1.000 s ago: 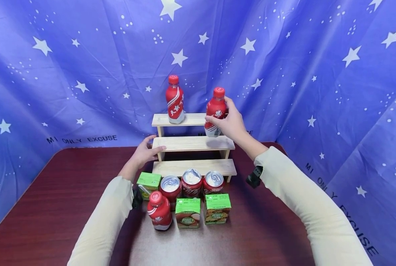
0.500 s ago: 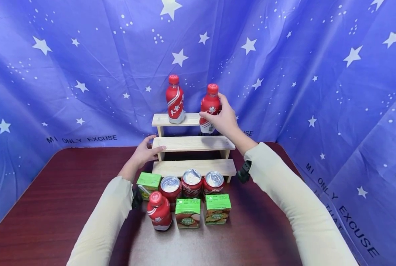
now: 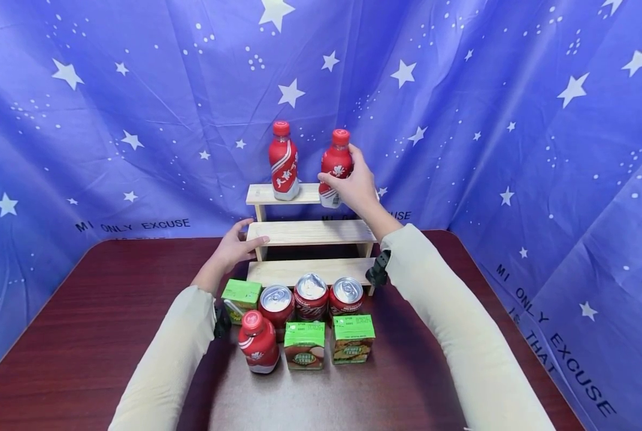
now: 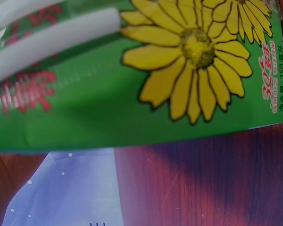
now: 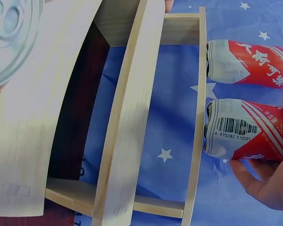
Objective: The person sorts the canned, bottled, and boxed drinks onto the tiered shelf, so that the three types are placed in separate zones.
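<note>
A red plastic drink bottle (image 3: 336,161) with a white base is held upright by my right hand (image 3: 356,182), thumb on the near side and fingers behind. Its base is at the right half of the top board; in the right wrist view the bottle bottom (image 5: 226,129) lies close against that board, and I cannot tell if it bears weight there. A matching bottle (image 3: 284,161) stands on the top board to the left. My left hand (image 3: 235,244) holds the left end of the three-step wooden stand (image 3: 312,232), its thumb over the middle board.
Before the stand are three red soda cans (image 3: 311,293), a green drink carton (image 3: 240,293) with a straw, two more green-topped cartons (image 3: 305,347) and another red bottle (image 3: 259,344). A starry blue curtain (image 3: 164,120) hangs behind the dark red table (image 3: 116,299).
My right hand has carried the red bottle leftward and slightly up to the top board, nearer the standing bottle. The left hand keeps its place on the stand.
</note>
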`<state>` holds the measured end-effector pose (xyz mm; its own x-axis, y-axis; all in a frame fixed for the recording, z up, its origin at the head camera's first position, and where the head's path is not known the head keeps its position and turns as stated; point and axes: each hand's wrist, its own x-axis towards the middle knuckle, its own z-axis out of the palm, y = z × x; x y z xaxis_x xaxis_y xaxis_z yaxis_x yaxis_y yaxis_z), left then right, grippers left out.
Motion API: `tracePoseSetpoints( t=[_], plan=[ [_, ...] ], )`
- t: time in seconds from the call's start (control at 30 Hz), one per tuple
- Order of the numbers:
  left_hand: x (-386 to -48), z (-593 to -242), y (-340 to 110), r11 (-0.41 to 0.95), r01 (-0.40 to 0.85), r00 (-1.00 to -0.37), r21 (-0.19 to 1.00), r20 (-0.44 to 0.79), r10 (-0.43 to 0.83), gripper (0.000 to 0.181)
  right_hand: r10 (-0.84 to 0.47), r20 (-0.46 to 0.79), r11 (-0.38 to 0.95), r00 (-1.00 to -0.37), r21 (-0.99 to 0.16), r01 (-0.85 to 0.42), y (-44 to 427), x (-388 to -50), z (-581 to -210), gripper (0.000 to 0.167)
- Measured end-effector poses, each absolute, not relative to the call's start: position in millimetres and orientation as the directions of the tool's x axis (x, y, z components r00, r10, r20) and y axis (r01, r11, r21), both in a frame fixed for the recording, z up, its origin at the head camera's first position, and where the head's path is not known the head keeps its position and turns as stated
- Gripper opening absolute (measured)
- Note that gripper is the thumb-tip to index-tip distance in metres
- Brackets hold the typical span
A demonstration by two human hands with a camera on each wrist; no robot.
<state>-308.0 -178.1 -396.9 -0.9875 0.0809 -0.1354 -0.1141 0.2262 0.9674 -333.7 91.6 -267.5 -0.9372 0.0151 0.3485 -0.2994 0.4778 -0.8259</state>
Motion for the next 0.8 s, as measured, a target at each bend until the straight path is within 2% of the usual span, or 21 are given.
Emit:
tracePoseSetpoints(
  t=[0.3, 0.57, 0.8],
  plan=[
    [-306.7, -398.0, -179.4, 0.251, -0.110, -0.988, 0.962, -0.134, 0.080, 0.079, 0.017, 0.317, 0.460, -0.948, -0.845, -0.274, 86.6, -335.2, -267.4, 0.087],
    [-308.9, -399.1, -179.8, 0.235, -0.112, -0.987, 0.965, -0.136, 0.089, 0.080, 0.023, 0.356, 0.464, -0.934, -0.831, -0.306, 80.1, -339.9, -264.4, 0.086],
    [-308.4, -398.1, -178.1, 0.233, -0.117, -0.988, 0.965, -0.138, 0.076, 0.079, 0.044, 0.341, 0.452, -0.939, -0.845, -0.286, 72.2, -346.3, -265.4, 0.085]
  ],
)
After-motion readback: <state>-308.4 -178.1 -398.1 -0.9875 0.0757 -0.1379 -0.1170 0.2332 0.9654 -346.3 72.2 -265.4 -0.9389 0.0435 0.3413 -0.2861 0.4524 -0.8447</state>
